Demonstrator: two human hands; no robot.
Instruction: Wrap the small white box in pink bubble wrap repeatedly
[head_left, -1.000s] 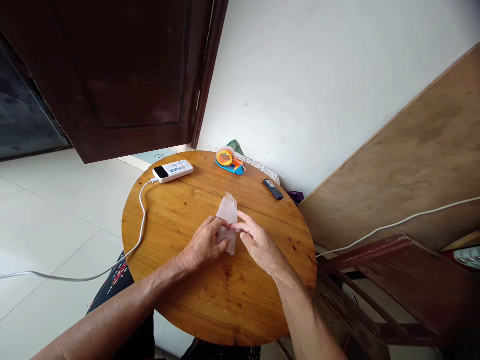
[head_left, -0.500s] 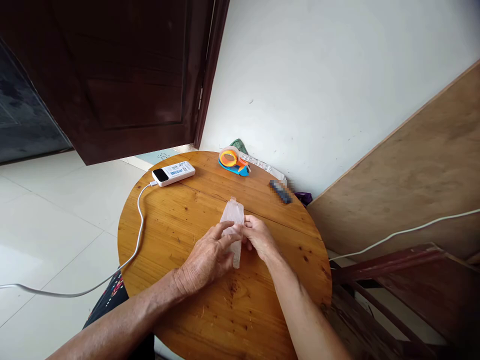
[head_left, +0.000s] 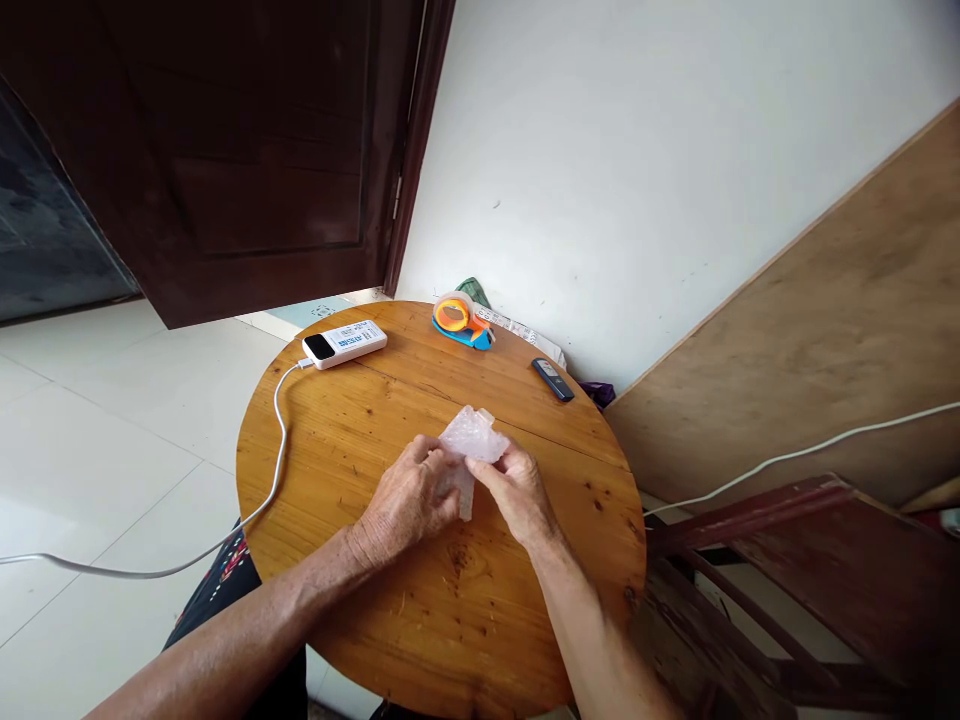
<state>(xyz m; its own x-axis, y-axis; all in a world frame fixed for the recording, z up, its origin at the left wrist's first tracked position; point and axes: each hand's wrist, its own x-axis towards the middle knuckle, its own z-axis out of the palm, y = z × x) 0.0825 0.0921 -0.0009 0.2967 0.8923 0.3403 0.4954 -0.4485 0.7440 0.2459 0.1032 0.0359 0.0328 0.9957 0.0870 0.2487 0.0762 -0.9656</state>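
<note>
A thin, translucent white sheet (head_left: 471, 438), like plastic film or tissue, lies crumpled on the round wooden table (head_left: 375, 420). My left hand (head_left: 409, 500) presses down on the sheet's near left part with curled fingers. My right hand (head_left: 517, 490) pinches the sheet's right edge between thumb and fingers and has it lifted and folded over. Both hands meet near the middle of the table.
A white power bank (head_left: 345, 343) with a white cable (head_left: 274, 440) lies at the back left. An orange and blue tape dispenser (head_left: 459, 320) and a small dark device (head_left: 553, 379) sit near the wall. A plywood board (head_left: 825, 320) and dark wooden frame (head_left: 787, 570) stand at right.
The sheet lay flat and long before; now my right hand has pinched its right side and pulled it up, so the far end is bunched and folded.
</note>
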